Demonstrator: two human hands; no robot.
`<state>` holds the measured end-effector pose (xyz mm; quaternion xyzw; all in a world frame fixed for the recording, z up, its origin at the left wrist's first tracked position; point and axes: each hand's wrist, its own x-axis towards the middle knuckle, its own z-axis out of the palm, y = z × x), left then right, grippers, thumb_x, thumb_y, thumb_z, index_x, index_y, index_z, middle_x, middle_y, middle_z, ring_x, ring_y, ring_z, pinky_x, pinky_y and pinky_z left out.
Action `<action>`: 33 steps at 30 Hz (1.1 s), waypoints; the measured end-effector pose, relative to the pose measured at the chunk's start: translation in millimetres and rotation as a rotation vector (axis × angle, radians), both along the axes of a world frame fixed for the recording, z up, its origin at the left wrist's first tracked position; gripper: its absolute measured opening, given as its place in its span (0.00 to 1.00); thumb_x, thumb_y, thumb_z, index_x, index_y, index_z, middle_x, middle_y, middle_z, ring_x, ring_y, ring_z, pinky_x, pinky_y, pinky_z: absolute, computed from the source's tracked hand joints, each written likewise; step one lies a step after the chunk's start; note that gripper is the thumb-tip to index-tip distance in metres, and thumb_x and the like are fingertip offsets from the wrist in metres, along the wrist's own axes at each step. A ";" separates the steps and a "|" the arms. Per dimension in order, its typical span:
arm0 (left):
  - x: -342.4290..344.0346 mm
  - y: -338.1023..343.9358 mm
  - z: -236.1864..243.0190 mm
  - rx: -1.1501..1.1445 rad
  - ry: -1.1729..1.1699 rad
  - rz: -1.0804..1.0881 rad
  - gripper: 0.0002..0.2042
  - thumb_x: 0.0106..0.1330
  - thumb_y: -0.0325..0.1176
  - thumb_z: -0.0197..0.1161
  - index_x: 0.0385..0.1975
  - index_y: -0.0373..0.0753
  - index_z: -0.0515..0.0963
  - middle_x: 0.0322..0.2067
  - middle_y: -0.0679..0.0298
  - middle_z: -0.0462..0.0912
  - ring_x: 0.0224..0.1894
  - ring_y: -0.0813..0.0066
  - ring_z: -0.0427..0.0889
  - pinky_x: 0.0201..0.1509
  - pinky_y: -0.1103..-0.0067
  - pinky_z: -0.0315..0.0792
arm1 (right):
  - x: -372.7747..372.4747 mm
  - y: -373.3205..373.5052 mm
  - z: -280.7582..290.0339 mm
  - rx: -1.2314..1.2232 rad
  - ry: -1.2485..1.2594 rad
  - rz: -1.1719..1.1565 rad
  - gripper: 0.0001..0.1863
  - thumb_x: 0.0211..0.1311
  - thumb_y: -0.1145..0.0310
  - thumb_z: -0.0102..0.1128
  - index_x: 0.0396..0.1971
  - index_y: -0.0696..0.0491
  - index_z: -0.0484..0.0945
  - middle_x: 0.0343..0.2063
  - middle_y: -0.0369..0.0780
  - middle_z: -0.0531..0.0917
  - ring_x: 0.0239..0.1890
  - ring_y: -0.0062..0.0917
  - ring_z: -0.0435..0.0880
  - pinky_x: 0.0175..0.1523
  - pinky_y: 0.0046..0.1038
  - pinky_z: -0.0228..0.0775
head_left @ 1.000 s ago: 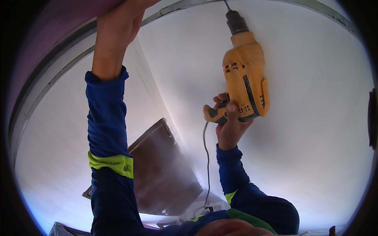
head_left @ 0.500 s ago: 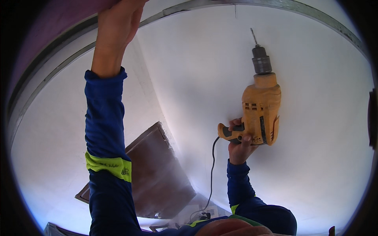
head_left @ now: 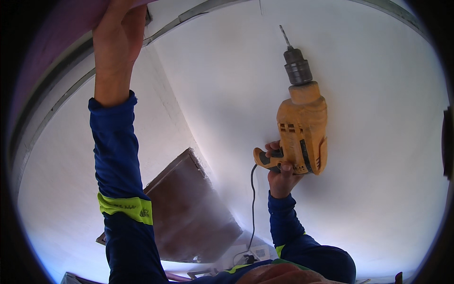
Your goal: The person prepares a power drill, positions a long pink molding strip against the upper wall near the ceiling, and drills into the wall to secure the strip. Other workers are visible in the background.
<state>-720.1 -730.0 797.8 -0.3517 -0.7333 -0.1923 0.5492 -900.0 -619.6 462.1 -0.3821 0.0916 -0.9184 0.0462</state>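
My right hand [head_left: 282, 181] grips the handle of a yellow corded power drill [head_left: 302, 128], its fingers wrapped round the grip. The drill stands nearly upright, with its dark chuck [head_left: 298, 67] on top. A thin drill bit [head_left: 285, 36] points up, leaning slightly left, its tip apart from the metal strip above. At the upper left, my left hand [head_left: 116, 45] is raised against a purple surface [head_left: 56, 33]. Its fingers run out of the picture at the top, so their hold is hidden.
A curved grey metal strip [head_left: 203, 10] crosses the upper part of the view. White walls [head_left: 378, 142] surround me, and a brown door-like panel [head_left: 194, 213] is at the lower left of centre. The drill's black cord [head_left: 253, 203] hangs down from the handle.
The drill has shifted a little to the left, and its bit tilts further left. My left hand has moved left and lower in the view, showing more of its palm.
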 end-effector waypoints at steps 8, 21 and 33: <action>16.3 -38.2 1.5 -0.113 -0.140 -0.022 0.19 0.66 0.46 0.71 0.52 0.46 0.80 0.53 0.69 0.83 0.58 0.74 0.79 0.69 0.69 0.69 | 5.3 -10.4 7.3 0.056 0.031 -0.021 0.37 0.61 0.52 0.73 0.59 0.59 0.66 0.39 0.46 0.85 0.39 0.34 0.89 0.38 0.30 0.87; 39.5 -85.3 3.9 0.072 -0.255 0.122 0.22 0.65 0.38 0.72 0.59 0.46 0.77 0.55 0.71 0.81 0.68 0.71 0.72 0.78 0.63 0.56 | 12.7 -44.7 27.1 0.014 -0.037 0.039 0.33 0.60 0.55 0.70 0.57 0.59 0.66 0.38 0.45 0.85 0.37 0.34 0.89 0.38 0.31 0.85; 17.4 -79.7 -14.6 0.164 -0.247 0.209 0.24 0.63 0.39 0.74 0.58 0.48 0.76 0.55 0.69 0.80 0.68 0.68 0.71 0.80 0.57 0.51 | -2.8 -67.0 23.3 0.038 -0.089 0.048 0.33 0.59 0.52 0.73 0.53 0.59 0.70 0.35 0.43 0.85 0.35 0.33 0.89 0.34 0.29 0.86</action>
